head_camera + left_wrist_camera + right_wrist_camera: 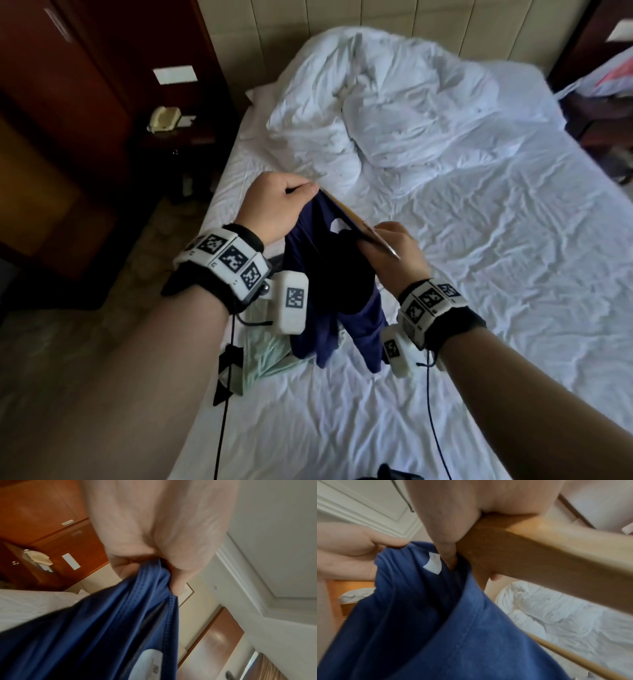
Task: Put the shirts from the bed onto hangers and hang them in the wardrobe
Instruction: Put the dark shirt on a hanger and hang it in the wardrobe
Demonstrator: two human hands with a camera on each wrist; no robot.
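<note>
A navy blue shirt (329,291) hangs above the bed between my two hands. My left hand (277,202) pinches its neckline seam (150,582), fingers curled round the cloth. My right hand (394,250) grips a wooden hanger (539,553) together with the other side of the neck opening. A white label (432,564) shows inside the collar. One hanger arm (346,212) runs between the hands along the collar edge; its lower bar (573,658) shows in the right wrist view. How far the hanger sits inside the shirt is hidden.
A pale green garment (263,359) lies on the white bed sheet (479,274) under the shirt, at the bed's left edge. A crumpled white duvet (376,102) fills the bed's head. A dark wooden wardrobe (61,120) and a nightstand with a phone (164,118) stand left.
</note>
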